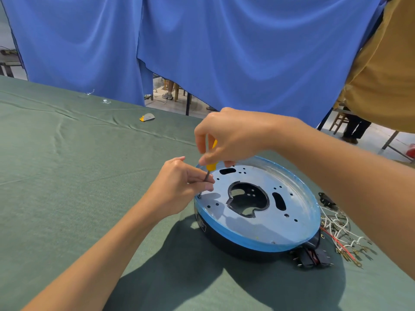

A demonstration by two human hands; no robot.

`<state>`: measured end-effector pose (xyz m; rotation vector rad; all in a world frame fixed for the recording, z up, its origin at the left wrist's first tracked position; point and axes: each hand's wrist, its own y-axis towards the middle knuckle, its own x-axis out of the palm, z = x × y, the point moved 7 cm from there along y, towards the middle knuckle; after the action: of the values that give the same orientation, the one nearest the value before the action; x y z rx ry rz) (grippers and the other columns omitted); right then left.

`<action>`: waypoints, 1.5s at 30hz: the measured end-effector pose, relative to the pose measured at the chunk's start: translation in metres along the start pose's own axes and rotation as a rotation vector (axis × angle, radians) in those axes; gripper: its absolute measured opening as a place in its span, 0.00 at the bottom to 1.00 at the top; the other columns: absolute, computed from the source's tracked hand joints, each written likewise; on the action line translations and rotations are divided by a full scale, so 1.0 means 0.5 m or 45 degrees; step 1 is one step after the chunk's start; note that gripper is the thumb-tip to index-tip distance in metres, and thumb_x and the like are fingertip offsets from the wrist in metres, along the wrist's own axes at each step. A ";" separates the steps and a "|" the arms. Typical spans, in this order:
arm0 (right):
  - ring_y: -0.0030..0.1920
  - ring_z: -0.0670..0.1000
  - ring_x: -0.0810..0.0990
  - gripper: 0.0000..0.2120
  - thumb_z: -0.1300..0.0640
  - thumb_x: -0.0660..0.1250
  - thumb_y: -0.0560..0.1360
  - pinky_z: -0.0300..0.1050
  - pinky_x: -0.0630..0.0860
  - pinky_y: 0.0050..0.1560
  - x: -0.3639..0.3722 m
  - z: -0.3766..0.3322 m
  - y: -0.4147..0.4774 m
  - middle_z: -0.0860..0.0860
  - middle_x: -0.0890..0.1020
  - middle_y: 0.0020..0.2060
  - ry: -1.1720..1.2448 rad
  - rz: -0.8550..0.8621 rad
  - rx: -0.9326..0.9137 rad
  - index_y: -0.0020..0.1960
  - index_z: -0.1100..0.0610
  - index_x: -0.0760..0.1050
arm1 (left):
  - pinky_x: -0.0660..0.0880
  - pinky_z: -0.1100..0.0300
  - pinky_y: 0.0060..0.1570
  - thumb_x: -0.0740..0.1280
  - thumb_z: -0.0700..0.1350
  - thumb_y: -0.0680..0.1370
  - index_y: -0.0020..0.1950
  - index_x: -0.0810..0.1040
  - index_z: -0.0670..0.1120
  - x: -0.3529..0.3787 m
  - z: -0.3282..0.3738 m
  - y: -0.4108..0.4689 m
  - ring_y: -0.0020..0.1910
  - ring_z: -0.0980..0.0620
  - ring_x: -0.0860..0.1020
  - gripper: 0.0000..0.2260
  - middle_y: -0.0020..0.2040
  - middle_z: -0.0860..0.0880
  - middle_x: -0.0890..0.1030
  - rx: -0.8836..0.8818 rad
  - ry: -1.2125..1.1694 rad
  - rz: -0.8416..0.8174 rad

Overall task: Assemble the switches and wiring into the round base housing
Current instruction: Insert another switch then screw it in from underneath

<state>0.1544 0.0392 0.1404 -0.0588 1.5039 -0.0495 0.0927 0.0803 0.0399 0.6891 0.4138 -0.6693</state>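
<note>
Two bare hands work one tool over the round base housing (292,223), a black-sided drum topped by a silvery perforated metal plate with a blue rim. It sits on the green-cloth-covered desk (67,176), in the right half, nearer the near edge than the far one. Right hand (231,138) is on top, fingers curled and clamped round the handle of a yellow-handled screwdriver (211,166), which is held roughly upright with a slight tilt. Left hand (179,187) is below it, thumb and fingertips pinched together on the dark shaft. The tip meets a small metal screw (199,195) at the plate's left rim. The plate has a big central cutout, two oblong slots and many small holes. Black rocker switches (312,258) with metal pins lie at the housing's near-right side, touching or just beside it, cannot tell which. A tangle of white and red wires (339,230) with brass fork terminals lies just right of the housing, toward the desk's right edge. A small black plastic part (326,199) lies beyond the wires. A small grey-and-yellow piece (147,117) lies near the far edge. A blue curtain (202,52) hangs behind the far edge, with a person in a mustard shirt (386,63) at far right.
</note>
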 end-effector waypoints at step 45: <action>0.17 0.49 0.66 0.10 0.59 0.64 0.74 0.28 0.60 0.18 0.022 -0.025 0.028 0.50 0.71 0.20 -0.145 -0.215 0.365 0.34 0.59 0.75 | 0.69 0.53 0.70 0.65 0.38 0.80 0.56 0.82 0.56 0.042 -0.100 -0.029 0.64 0.56 0.76 0.14 0.62 0.51 0.81 -0.273 -0.871 0.107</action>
<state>0.1426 0.0523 0.1276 0.0420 1.3628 -0.3907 0.0915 0.0979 -0.0133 0.2422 -0.1749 -0.7239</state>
